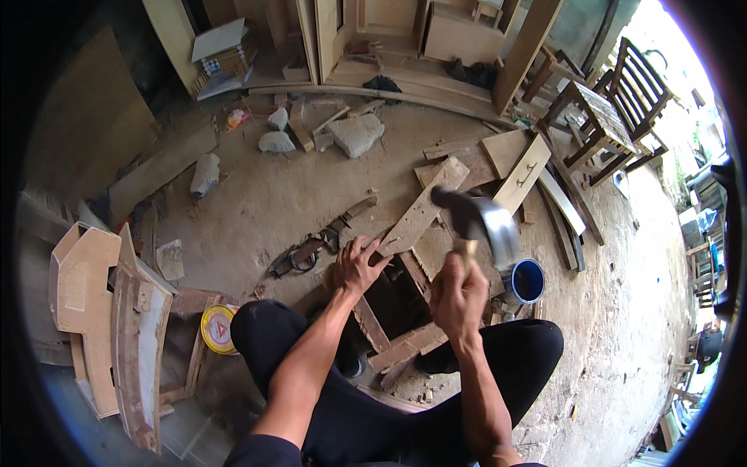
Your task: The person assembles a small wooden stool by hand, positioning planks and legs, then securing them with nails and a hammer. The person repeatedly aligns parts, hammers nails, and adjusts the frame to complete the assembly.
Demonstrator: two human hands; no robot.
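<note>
My right hand (459, 297) is wrapped round the light handle of a claw hammer (490, 226), held up above the work; its metal head is slightly blurred. Between my knees stands a wooden frame (372, 325), open in the middle with a dark inside. A worn wooden board (424, 206) slopes from the frame's far left corner away to the right. My left hand (359, 265) grips the near end of this board at that corner, fingers bent over the wood. The hammer and right hand hide part of the frame's right side.
A handsaw (315, 247) lies left of the board. Loose planks and a drawer front (521, 173) lie at the right, near a blue-rimmed bucket (527, 282). Stones (356, 135), a yellow-rimmed tub (219, 328), curved wooden pieces (138, 342) and a chair (615, 109) stand around.
</note>
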